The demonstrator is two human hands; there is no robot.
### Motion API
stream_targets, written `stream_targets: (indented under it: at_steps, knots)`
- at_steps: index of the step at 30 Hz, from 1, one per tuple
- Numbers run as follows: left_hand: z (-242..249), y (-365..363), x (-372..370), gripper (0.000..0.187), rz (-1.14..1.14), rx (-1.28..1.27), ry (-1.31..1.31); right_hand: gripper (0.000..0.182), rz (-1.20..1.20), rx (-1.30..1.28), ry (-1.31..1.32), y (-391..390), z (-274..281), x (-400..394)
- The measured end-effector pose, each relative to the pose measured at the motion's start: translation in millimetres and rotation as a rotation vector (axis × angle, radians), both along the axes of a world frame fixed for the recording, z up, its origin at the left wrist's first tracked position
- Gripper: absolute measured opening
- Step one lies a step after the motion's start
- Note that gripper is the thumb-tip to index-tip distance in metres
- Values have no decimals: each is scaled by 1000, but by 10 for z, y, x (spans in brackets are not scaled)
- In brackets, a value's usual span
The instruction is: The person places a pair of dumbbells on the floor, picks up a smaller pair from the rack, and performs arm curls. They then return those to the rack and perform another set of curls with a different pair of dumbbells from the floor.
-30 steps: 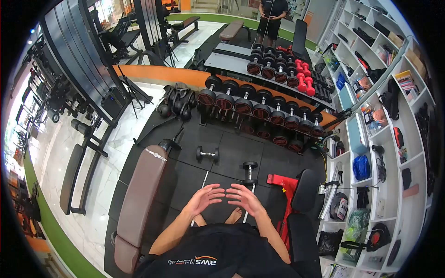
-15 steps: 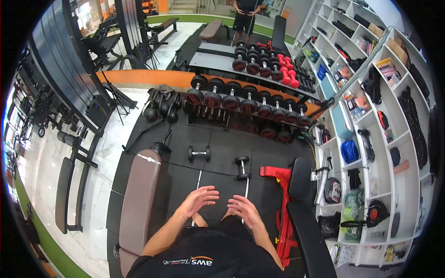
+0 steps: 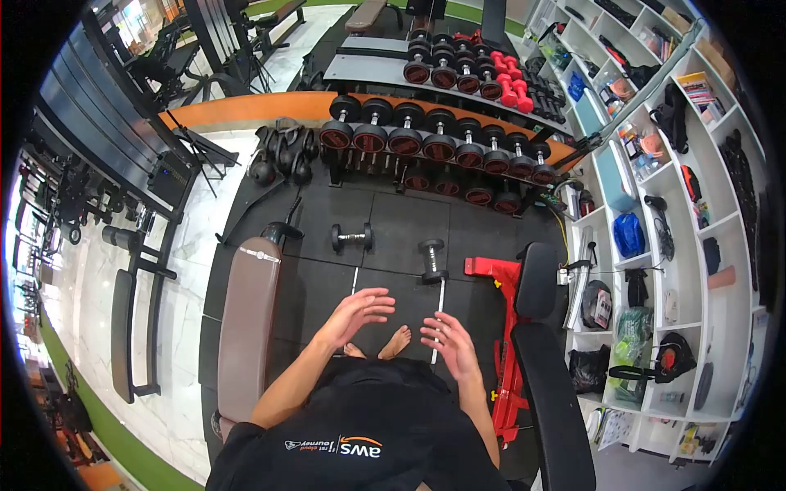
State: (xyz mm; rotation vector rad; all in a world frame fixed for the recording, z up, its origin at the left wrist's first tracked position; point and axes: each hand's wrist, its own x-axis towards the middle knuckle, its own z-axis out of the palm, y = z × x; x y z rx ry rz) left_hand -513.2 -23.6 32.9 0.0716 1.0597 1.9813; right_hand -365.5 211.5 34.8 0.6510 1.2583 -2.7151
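My left hand (image 3: 358, 317) is held in the air in front of my torso, fingers apart and nothing in it. To its right, my right hand (image 3: 449, 342) is raised too, its fingers spread and empty. Beyond my hands, two dumbbells lie on the black mat: one (image 3: 351, 237) lies crosswise above my left hand, the other (image 3: 432, 260) points away from me above my right hand. Neither hand touches them. My bare feet (image 3: 396, 343) show on the mat between the hands.
A brown padded bench (image 3: 248, 319) stands at the left, a red-framed bench (image 3: 509, 360) with black pads at the right. Ahead is a dumbbell rack (image 3: 368, 72), with kettlebells (image 3: 282, 155) beside it. White shelves (image 3: 647, 304) line the right side.
The view has tipped downward, and more of my feet shows. My right hand has moved away from my left hand, so the gap between them is wider. Both hands remain empty.
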Motion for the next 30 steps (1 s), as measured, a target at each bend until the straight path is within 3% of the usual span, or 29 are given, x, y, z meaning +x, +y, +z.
stream_targets:
  at_steps: [5, 10, 17, 24, 27, 30]
  knots:
    - [79, 164, -123, 45, 51, -161, 158, 43, 16, 45, -2, 241, 46, -67]
    - [206, 224, -263, 44, 167, -141, 170, 41, 52, 114, -37, 497, 12, -106]
    - [-18, 319, -553, 36, 149, -272, 207, 37, -9, 265, -127, 784, 12, -357]
    - [-156, 251, -1157, 35, 73, -322, 255, 36, -115, 341, -163, 636, -26, -945]
    - [-188, 187, -1487, 35, 79, -317, 249, 38, -141, 254, -160, 505, -90, -1255]
    - [-257, 116, -1811, 35, 75, -316, 239, 41, -78, 253, -179, 352, -25, -1596]
